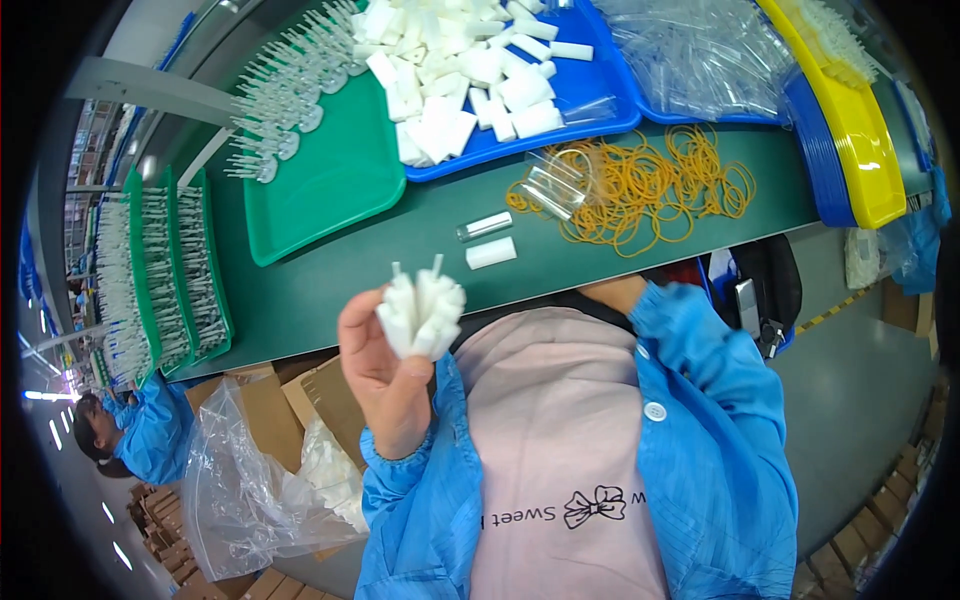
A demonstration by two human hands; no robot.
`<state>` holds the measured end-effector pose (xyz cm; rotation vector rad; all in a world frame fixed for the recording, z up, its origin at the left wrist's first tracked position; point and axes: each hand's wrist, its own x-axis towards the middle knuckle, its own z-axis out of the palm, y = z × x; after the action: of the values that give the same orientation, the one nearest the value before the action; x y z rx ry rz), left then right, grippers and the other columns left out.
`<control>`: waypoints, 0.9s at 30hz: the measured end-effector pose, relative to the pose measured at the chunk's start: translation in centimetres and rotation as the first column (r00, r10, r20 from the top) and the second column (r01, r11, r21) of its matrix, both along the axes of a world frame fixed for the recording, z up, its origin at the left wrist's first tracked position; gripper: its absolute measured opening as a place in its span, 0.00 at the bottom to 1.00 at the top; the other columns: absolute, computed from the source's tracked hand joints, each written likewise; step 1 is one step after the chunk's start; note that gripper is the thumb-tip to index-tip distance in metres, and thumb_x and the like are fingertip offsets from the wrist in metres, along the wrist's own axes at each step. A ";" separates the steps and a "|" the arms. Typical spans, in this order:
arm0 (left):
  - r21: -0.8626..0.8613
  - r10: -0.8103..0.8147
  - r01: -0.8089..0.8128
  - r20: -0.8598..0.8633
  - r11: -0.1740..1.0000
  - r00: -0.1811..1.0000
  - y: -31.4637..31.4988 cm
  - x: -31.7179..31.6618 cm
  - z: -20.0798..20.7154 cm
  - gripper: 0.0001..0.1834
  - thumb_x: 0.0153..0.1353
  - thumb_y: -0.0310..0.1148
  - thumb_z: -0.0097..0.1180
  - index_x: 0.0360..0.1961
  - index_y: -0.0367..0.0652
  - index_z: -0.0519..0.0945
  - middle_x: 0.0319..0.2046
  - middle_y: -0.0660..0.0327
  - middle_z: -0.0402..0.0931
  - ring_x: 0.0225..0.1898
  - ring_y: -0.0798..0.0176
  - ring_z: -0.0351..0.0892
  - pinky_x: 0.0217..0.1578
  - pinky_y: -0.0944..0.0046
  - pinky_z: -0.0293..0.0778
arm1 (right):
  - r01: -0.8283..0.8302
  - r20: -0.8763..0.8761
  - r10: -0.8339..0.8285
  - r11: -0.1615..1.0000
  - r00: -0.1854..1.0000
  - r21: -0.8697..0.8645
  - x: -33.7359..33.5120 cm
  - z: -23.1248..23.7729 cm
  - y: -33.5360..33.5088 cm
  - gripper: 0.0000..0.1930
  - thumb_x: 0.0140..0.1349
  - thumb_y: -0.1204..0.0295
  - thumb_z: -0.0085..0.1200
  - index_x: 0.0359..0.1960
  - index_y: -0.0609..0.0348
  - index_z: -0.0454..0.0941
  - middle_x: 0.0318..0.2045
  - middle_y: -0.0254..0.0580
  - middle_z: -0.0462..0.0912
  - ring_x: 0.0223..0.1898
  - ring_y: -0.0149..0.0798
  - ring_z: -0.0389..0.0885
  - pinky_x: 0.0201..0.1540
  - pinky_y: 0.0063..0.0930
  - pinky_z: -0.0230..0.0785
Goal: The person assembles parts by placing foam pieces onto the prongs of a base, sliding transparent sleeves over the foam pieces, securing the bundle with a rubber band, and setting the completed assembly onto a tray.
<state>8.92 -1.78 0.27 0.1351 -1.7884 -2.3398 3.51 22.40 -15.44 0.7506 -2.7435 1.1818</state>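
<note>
My left hand (385,375) is closed around a bunch of white ribbed pieces (422,315), raised near the table's front edge. Two thin, pale stems stick up from the top of the bunch. My right hand (612,291) is low against the table's front edge, by my body; its fingers are hidden. On the green table, beyond the bunch, lie a white block (491,253) and a short clear tube (484,226), side by side. Orange rubber bands (640,190) are heaped to their right, with clear tubes (555,188) among them.
A green tray (325,215) holds rows of white-stemmed parts at its far left. Blue trays hold white blocks (440,90) and clear plastic tubes (700,60). Yellow and blue trays (865,150) are stacked right. Filled green racks (170,270) stand left, above cardboard boxes (255,420). A co-worker (150,430) is farther left.
</note>
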 end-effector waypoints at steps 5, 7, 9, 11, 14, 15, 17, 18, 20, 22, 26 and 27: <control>-0.069 -0.032 0.032 0.004 0.997 0.999 0.9 0.5 -1.3 0.30 0.62 0.34 0.53 0.62 0.36 0.58 0.55 0.47 0.68 0.54 0.53 0.72 0.47 0.57 0.74 | -0.014 0.609 0.024 1.000 0.793 -0.021 4.0 4.5 2.5 0.08 0.53 0.69 0.62 0.31 0.58 0.77 0.23 0.36 0.77 0.24 0.28 0.72 0.25 0.23 0.60; -0.065 -0.087 0.086 -0.014 0.994 0.996 1.4 0.7 -1.9 0.30 0.64 0.36 0.50 0.63 0.36 0.57 0.56 0.47 0.67 0.54 0.52 0.72 0.45 0.56 0.75 | 0.076 0.712 0.007 0.994 0.703 -0.084 6.1 5.8 3.7 0.07 0.52 0.71 0.63 0.28 0.58 0.76 0.18 0.31 0.73 0.20 0.21 0.67 0.21 0.19 0.55; -0.099 -0.107 0.106 -0.008 0.989 0.994 2.0 0.5 -2.1 0.32 0.65 0.41 0.51 0.64 0.38 0.56 0.56 0.48 0.68 0.53 0.52 0.72 0.45 0.56 0.75 | 0.251 0.782 0.141 0.900 0.608 -0.357 7.1 6.8 4.5 0.08 0.49 0.73 0.65 0.28 0.58 0.78 0.16 0.29 0.69 0.19 0.22 0.62 0.21 0.18 0.52; -0.048 -0.169 0.167 -0.036 0.985 0.985 1.9 0.4 -2.7 0.32 0.64 0.39 0.52 0.64 0.35 0.56 0.57 0.48 0.66 0.57 0.54 0.69 0.53 0.57 0.68 | 0.323 0.770 0.115 0.861 0.628 -0.392 6.9 9.7 4.9 0.08 0.48 0.74 0.66 0.28 0.59 0.78 0.18 0.29 0.70 0.21 0.23 0.63 0.23 0.18 0.53; -0.009 -0.229 0.229 -0.041 0.973 0.972 2.0 -0.2 -3.0 0.34 0.63 0.41 0.55 0.63 0.34 0.57 0.58 0.46 0.65 0.60 0.54 0.65 0.60 0.57 0.61 | 0.256 0.566 0.107 0.813 0.817 -0.524 4.9 14.5 5.2 0.09 0.47 0.75 0.67 0.29 0.59 0.79 0.24 0.33 0.72 0.26 0.28 0.68 0.27 0.18 0.58; -0.001 -0.261 0.261 -0.043 0.965 0.964 2.1 -0.4 -3.1 0.33 0.63 0.41 0.55 0.62 0.34 0.59 0.58 0.45 0.65 0.60 0.54 0.65 0.59 0.56 0.61 | 0.098 0.327 0.124 0.806 0.937 -0.583 4.0 15.8 5.2 0.11 0.46 0.76 0.67 0.31 0.60 0.79 0.27 0.36 0.73 0.29 0.31 0.71 0.31 0.19 0.62; 0.017 -0.288 0.289 -0.048 0.957 0.956 2.5 -1.2 -3.0 0.31 0.63 0.41 0.55 0.61 0.34 0.61 0.57 0.45 0.65 0.60 0.53 0.66 0.59 0.56 0.61 | 0.030 0.190 0.121 0.764 0.974 -0.644 2.3 17.9 3.8 0.13 0.45 0.78 0.67 0.33 0.61 0.78 0.29 0.40 0.74 0.32 0.35 0.74 0.35 0.23 0.66; -0.040 -0.281 0.279 -0.097 0.960 0.955 3.1 -1.9 -2.9 0.29 0.63 0.41 0.55 0.59 0.35 0.65 0.57 0.45 0.65 0.58 0.53 0.67 0.57 0.57 0.63 | -0.049 0.043 0.109 0.717 0.993 -0.695 1.4 18.4 3.0 0.15 0.45 0.79 0.67 0.36 0.62 0.77 0.32 0.44 0.75 0.35 0.39 0.76 0.39 0.27 0.69; -0.090 -0.266 0.255 -0.153 0.963 0.952 3.7 -3.0 -2.7 0.26 0.63 0.41 0.54 0.57 0.35 0.68 0.56 0.45 0.65 0.56 0.53 0.68 0.56 0.57 0.64 | -0.053 -0.001 0.075 0.688 0.997 -0.724 -0.4 18.5 1.4 0.19 0.45 0.80 0.66 0.40 0.64 0.75 0.34 0.47 0.76 0.37 0.40 0.77 0.41 0.30 0.71; -0.115 -0.299 0.282 -0.174 0.952 0.938 3.8 -3.7 -2.6 0.22 0.64 0.41 0.54 0.53 0.38 0.74 0.55 0.45 0.65 0.53 0.55 0.69 0.52 0.59 0.66 | -0.069 -0.049 0.048 0.655 0.998 -0.753 -1.8 18.4 0.4 0.22 0.45 0.81 0.65 0.44 0.66 0.72 0.36 0.50 0.77 0.39 0.42 0.79 0.44 0.33 0.72; -0.074 -0.276 0.270 -0.106 0.960 0.955 3.8 -5.1 -2.3 0.19 0.65 0.42 0.52 0.51 0.41 0.78 0.53 0.47 0.68 0.50 0.57 0.71 0.49 0.61 0.67 | -0.021 0.043 0.119 0.490 0.992 -0.872 -3.3 17.8 -0.6 0.25 0.47 0.83 0.62 0.49 0.65 0.67 0.39 0.53 0.78 0.41 0.43 0.78 0.46 0.35 0.71; -0.063 -0.259 0.254 -0.096 0.965 0.961 3.9 -5.4 -2.3 0.19 0.65 0.42 0.51 0.50 0.41 0.78 0.52 0.48 0.69 0.49 0.58 0.71 0.48 0.63 0.67 | -0.010 0.057 0.114 0.516 0.992 -0.857 -3.7 17.6 -0.6 0.25 0.47 0.82 0.63 0.48 0.64 0.68 0.39 0.52 0.78 0.42 0.43 0.78 0.48 0.36 0.70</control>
<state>3.56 2.15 -1.99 -0.2357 -1.9118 -2.4167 -0.15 21.84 2.11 0.6195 -1.7242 2.3379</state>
